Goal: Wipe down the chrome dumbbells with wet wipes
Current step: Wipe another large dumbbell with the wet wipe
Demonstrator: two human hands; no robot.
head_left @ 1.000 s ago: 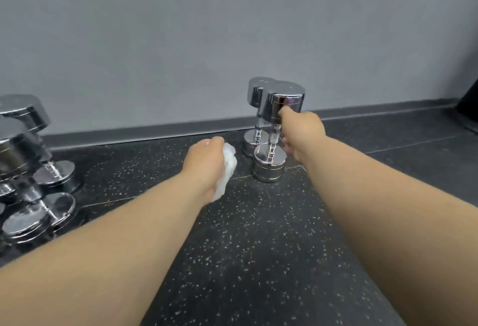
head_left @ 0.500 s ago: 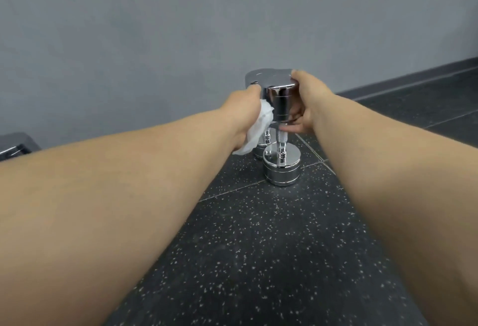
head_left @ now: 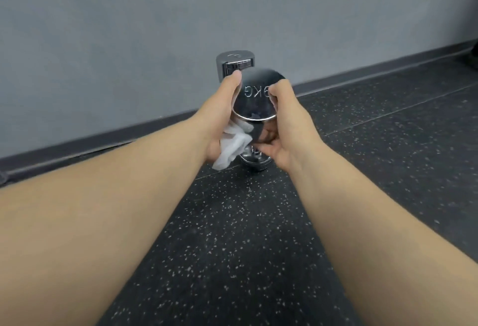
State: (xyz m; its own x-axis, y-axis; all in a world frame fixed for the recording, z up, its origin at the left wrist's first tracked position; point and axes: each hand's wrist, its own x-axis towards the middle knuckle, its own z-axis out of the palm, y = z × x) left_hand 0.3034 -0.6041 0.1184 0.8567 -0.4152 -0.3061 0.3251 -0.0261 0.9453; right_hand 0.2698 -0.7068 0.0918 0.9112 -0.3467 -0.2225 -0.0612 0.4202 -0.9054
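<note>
The near dumbbell [head_left: 254, 98] now tips toward the camera, so its top end face with the stamped "KG" shows where half a second ago only its side did. The right hand [head_left: 289, 124] grips that upper head, one digit on the rim and the fingers curled beneath. The left hand [head_left: 219, 116] holds a crumpled white wet wipe [head_left: 232, 144] against the head's left side. The lower head rests on the dark speckled floor [head_left: 232, 248]. Just behind stands a second dumbbell [head_left: 234, 63], upright near the skirting [head_left: 77, 150] of the grey wall [head_left: 181, 15].
</note>
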